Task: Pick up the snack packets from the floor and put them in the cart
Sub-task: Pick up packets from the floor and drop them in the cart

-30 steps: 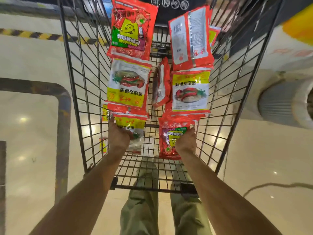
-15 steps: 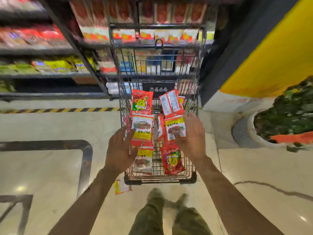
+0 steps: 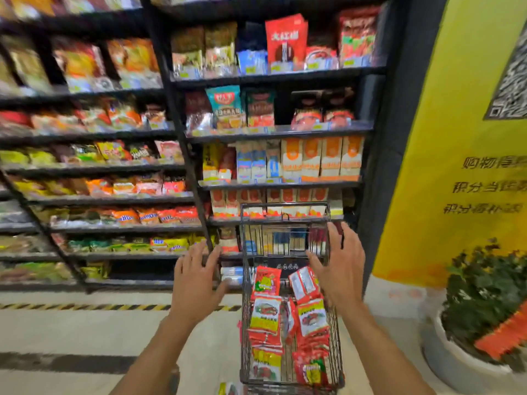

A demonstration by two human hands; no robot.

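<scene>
Both hands, left (image 3: 196, 283) and right (image 3: 340, 269), hover with fingers spread wide and hold nothing, the right above the cart (image 3: 336, 337), the left beside it. At least seven red-and-yellow packets (image 3: 265, 315) lie in the cart, and one more (image 3: 226, 389) lies on the floor (image 3: 85, 332) just beside its near corner. The floor is pale and glossy with one hazard stripe (image 3: 85, 307); stocked shelves (image 3: 114, 166) stand behind, and a yellow wall (image 3: 456, 138) and one plant (image 3: 484, 295) are on the right.

- Floor (image 3: 85, 332): pale, glossy; striped hazard tape (image 3: 85, 307) crosses left of centre.
- Wire cart (image 3: 285, 206) stands lower centre, holding red-and-yellow snack packets (image 3: 265, 315).
- One loose packet (image 3: 228, 389) lies at bottom edge, just beside cart.
- White planter (image 3: 445, 363) stands lower right.
</scene>
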